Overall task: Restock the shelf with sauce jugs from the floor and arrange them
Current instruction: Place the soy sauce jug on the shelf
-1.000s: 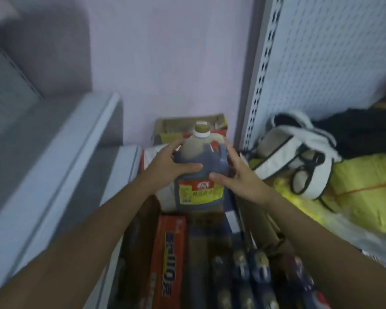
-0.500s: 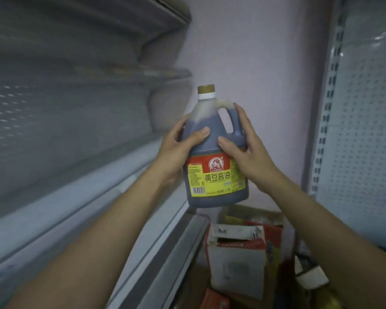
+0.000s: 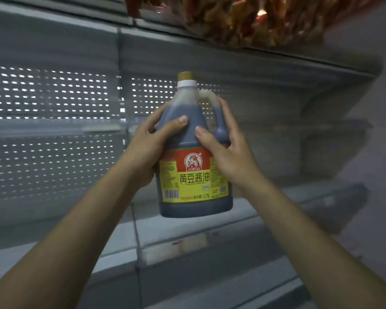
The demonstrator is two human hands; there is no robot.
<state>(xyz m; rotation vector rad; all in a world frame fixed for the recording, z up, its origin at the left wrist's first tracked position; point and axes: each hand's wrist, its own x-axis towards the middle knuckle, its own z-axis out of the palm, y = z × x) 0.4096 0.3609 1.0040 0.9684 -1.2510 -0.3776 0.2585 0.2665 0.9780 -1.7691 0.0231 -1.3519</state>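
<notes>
a dark plastic sauce jug with a yellow and red label (image 3: 193,166) is held upright in the air before the grey metal shelf (image 3: 210,241), not touching it. the left hand (image 3: 147,148) is curled round its left shoulder, the right hand (image 3: 227,150) round the handle side; fingers behind are hidden. red packets (image 3: 243,18) overhead are blurred and cut off.

We note a grey metal shelf (image 3: 210,221) with perforated back panel (image 3: 54,134); the upper shelf (image 3: 276,56) carries red-orange packets (image 3: 243,21), far right.
</notes>
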